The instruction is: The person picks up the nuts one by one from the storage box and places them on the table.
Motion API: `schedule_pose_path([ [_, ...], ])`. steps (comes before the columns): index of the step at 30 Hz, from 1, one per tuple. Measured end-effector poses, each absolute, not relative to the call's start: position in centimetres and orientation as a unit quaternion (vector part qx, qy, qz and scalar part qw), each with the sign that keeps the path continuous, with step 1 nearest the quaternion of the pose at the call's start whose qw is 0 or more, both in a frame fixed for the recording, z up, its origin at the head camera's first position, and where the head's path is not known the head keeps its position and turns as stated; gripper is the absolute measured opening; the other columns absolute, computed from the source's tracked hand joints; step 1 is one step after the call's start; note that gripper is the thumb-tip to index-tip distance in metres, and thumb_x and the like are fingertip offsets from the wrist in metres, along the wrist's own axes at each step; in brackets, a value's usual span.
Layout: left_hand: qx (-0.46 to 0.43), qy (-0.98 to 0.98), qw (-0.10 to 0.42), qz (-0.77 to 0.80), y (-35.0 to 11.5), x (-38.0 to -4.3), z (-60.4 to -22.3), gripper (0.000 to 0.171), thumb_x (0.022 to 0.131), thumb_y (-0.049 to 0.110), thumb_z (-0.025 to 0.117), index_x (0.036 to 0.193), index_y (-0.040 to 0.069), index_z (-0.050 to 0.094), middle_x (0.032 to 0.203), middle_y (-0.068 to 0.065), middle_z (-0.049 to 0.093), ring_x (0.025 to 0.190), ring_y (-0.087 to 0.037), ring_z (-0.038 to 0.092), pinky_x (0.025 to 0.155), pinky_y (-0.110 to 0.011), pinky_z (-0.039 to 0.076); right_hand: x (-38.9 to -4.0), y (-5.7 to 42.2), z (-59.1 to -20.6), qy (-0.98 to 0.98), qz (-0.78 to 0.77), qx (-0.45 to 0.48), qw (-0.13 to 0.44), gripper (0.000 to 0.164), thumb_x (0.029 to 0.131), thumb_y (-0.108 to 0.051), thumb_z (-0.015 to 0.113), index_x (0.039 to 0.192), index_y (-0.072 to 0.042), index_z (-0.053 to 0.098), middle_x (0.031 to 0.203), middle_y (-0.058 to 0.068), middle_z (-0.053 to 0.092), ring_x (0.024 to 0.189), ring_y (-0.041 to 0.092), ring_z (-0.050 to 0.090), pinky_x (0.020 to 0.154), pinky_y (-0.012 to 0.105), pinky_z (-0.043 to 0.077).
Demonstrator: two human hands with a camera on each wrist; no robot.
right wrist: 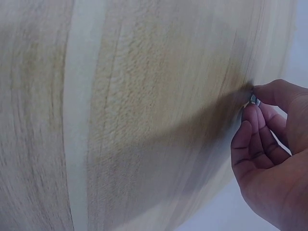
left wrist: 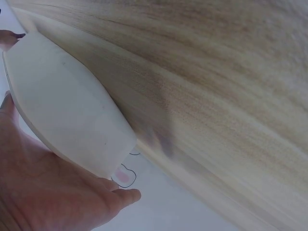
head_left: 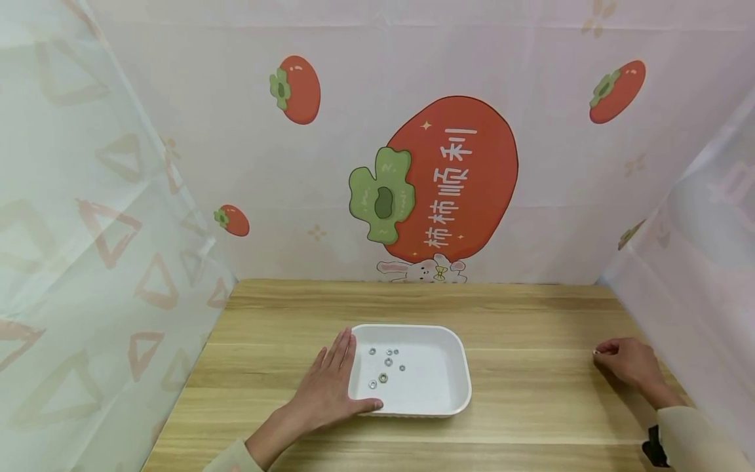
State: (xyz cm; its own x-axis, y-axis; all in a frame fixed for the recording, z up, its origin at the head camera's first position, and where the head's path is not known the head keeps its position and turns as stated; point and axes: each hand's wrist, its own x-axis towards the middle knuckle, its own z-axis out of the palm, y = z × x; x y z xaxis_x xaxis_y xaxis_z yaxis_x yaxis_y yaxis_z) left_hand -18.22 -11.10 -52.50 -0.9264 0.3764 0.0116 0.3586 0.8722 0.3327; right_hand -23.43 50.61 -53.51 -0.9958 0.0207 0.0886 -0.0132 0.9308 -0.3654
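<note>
A white rectangular tray [head_left: 421,393] stands on the wooden table, with several small metal nuts [head_left: 383,378] scattered over the left part of its floor. My left hand [head_left: 327,387] rests against the tray's left side, its fingers straight along the rim and its thumb lying over the near left corner. The left wrist view shows the tray's outer wall [left wrist: 67,101] beside my palm. Far to the right, my right hand [head_left: 631,360] pinches a small metal nut [right wrist: 253,99] between thumb and index finger, just above the tabletop. My fingertips partly hide that nut.
The wood-grain table [head_left: 519,419] stretches between the tray and my right hand. A pale patterned back curtain [head_left: 307,216] with printed persimmons rises behind it. Similar cloth hangs along the left and right sides, close to my right forearm.
</note>
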Motion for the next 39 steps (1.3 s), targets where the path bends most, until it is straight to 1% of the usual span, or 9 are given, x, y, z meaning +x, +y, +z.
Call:
schedule_pose_path([
  [13,0.189,0.966,0.03,0.172,-11.2,-18.1,-52.5,0.134,0.081,0.085,0.066,0.167,-0.004,0.016,0.177,-0.019,0.011,0.164,-0.033,0.012,0.129,-0.058,0.021,-23.4,50.5,-53.7,-0.983,0.181,0.001,0.038,0.022,0.088,-0.015,0.076,0.094,0.006,0.077,0.085,0.014,0.076,0.075,0.029,0.069,0.066,0.043,0.055],
  [17,0.19,0.966,0.027,0.171,-11.1,-18.1,-52.6,0.134,0.081,0.085,0.066,0.167,-0.004,0.015,0.177,-0.019,0.011,0.164,-0.033,0.013,0.129,-0.059,0.021,-23.3,50.2,-53.8,-0.984,0.165,0.016,0.059,0.02,0.085,-0.013,0.076,0.091,0.007,0.076,0.082,0.013,0.074,0.071,0.025,0.066,0.063,0.042,0.054],
  [20,0.191,0.966,0.024,0.17,-11.1,-18.1,-52.5,0.133,0.081,0.084,0.067,0.167,-0.004,0.015,0.177,-0.019,0.011,0.164,-0.034,0.014,0.129,-0.059,0.022,-23.2,49.7,-53.8,-0.984,0.155,0.034,0.084,0.015,0.083,-0.007,0.075,0.074,0.001,0.067,0.067,0.003,0.062,0.061,0.015,0.053,0.057,0.033,0.043],
  [23,0.191,0.966,0.025,0.17,-11.0,-18.1,-52.5,0.133,0.082,0.083,0.067,0.167,-0.004,0.015,0.177,-0.019,0.011,0.164,-0.034,0.013,0.129,-0.059,0.022,-23.4,49.1,-53.6,-0.983,0.148,0.047,0.094,0.031,0.083,-0.004,0.072,0.063,-0.01,0.048,0.061,-0.004,0.041,0.059,0.011,0.036,0.056,0.029,0.031],
  [26,0.191,0.967,0.025,0.167,-11.0,-18.1,-52.4,0.133,0.082,0.084,0.067,0.167,-0.004,0.015,0.177,-0.019,0.011,0.164,-0.033,0.013,0.129,-0.058,0.022,-23.7,48.5,-53.0,-0.983,0.141,0.059,0.097,0.022,0.084,-0.004,0.072,0.067,-0.003,0.057,0.063,0.003,0.053,0.059,0.019,0.049,0.055,0.036,0.043],
  [28,0.191,0.967,0.026,0.167,-11.1,-18.1,-52.3,0.133,0.082,0.084,0.066,0.167,-0.004,0.016,0.177,-0.019,0.011,0.164,-0.033,0.013,0.129,-0.058,0.021,-24.0,48.0,-52.4,-0.984,0.135,0.07,0.094,0.015,0.086,-0.006,0.074,0.081,0.007,0.069,0.073,0.014,0.066,0.067,0.029,0.062,0.061,0.048,0.054],
  [30,0.191,0.967,0.026,0.167,-11.1,-18.1,-52.3,0.133,0.082,0.084,0.066,0.167,-0.004,0.016,0.177,-0.019,0.011,0.164,-0.033,0.013,0.129,-0.058,0.021,-24.3,47.3,-51.8,-0.983,0.135,0.083,0.091,0.025,0.086,-0.008,0.078,0.098,0.013,0.074,0.086,0.022,0.073,0.078,0.038,0.07,0.07,0.057,0.058],
  [36,0.192,0.967,0.025,0.165,-11.1,-18.1,-52.4,0.133,0.082,0.086,0.064,0.167,-0.004,0.016,0.177,-0.019,0.011,0.164,-0.032,0.013,0.129,-0.058,0.021,-24.8,44.3,-50.5,-0.981,0.121,0.12,0.093,0.031,0.085,-0.013,0.087,0.1,0.011,0.075,0.084,0.018,0.075,0.075,0.033,0.072,0.068,0.053,0.06],
  [39,0.193,0.967,0.024,0.163,-11.2,-18.1,-52.4,0.133,0.082,0.086,0.064,0.167,-0.004,0.017,0.177,-0.019,0.012,0.164,-0.032,0.013,0.129,-0.058,0.022,-24.7,42.1,-49.6,-0.982,0.121,0.127,0.074,0.034,0.088,-0.017,0.086,0.105,0.01,0.075,0.087,0.017,0.076,0.077,0.031,0.072,0.067,0.051,0.06],
])
